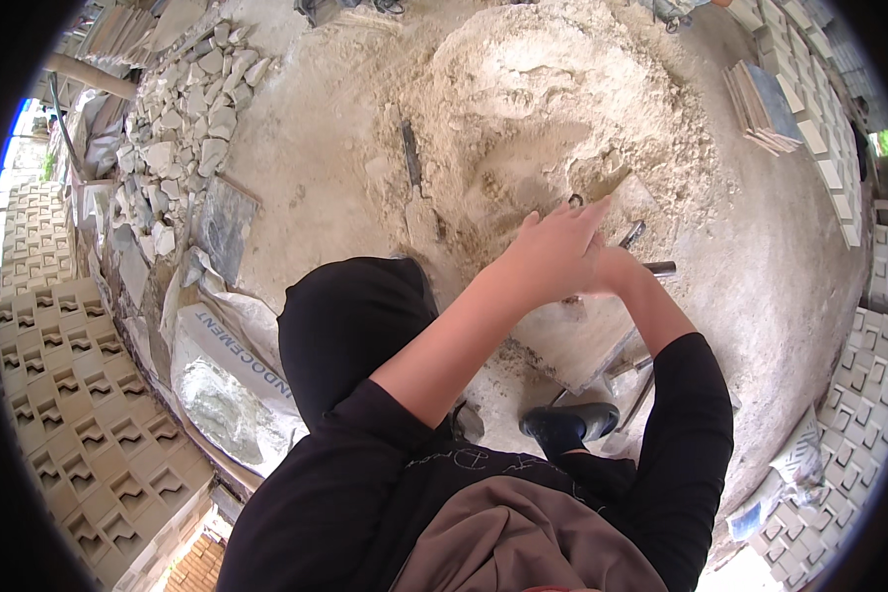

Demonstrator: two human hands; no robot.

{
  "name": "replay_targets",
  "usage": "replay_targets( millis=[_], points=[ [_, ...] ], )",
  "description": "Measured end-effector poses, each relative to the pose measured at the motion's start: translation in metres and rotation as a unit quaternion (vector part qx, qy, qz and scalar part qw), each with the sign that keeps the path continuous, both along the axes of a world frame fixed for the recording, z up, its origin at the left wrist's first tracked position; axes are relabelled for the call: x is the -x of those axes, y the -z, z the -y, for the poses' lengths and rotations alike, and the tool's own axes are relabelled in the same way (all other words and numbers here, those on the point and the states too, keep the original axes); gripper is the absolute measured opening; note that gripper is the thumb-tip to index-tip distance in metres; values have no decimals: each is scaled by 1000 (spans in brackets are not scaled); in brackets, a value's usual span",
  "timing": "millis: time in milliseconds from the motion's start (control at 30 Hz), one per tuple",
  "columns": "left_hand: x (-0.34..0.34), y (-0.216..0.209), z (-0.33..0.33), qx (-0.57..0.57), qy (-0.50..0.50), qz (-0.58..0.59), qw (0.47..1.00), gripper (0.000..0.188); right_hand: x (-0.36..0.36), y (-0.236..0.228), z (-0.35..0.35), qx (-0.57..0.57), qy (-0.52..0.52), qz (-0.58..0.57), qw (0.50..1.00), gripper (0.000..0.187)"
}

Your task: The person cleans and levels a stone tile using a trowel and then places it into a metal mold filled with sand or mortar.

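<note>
1. Over the flat plate (577,340) in front of the person, the left hand (562,242) and right hand (610,268) are together, overlapping.
2. I cannot tell whether either grips anything.
3. A metal rod (663,268) sticks out just beside the right hand.
4. Beyond them is heaped pale sand (553,79); the plate lies at its near edge.
5. Left of the heap lies a dark bar (410,153), with broken stones (202,109) farther left.

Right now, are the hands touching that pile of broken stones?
Apart. The head view shows the hands well to the right of the broken stones, with pale ground between them.
</note>
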State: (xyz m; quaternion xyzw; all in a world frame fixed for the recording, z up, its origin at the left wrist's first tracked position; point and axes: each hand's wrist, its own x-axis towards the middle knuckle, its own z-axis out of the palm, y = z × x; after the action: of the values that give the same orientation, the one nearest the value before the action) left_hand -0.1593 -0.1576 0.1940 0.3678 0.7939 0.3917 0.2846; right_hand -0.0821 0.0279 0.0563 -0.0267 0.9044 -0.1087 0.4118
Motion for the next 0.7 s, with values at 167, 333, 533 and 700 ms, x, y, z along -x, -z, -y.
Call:
replay_targets(
  millis=[167, 333, 533, 700],
  points=[
    [-1, 4, -1, 14, -11, 0, 1000, 46, -9, -43, 28, -47, -69, 19, 996, 28],
    [-5, 13, -2, -13, -22, -55, 998, 45, -26, -58, 40, -65, -119, 54, 989, 29],
    [-3, 6, 3, -22, -16, -24, 999, 44, -51, -71, 11, -36, 53, -35, 997, 33],
    [-3, 5, 8, -22, -19, -24, 999, 43, -34, -74, -13, -115, 200, -79, 970, 35]
  ],
)
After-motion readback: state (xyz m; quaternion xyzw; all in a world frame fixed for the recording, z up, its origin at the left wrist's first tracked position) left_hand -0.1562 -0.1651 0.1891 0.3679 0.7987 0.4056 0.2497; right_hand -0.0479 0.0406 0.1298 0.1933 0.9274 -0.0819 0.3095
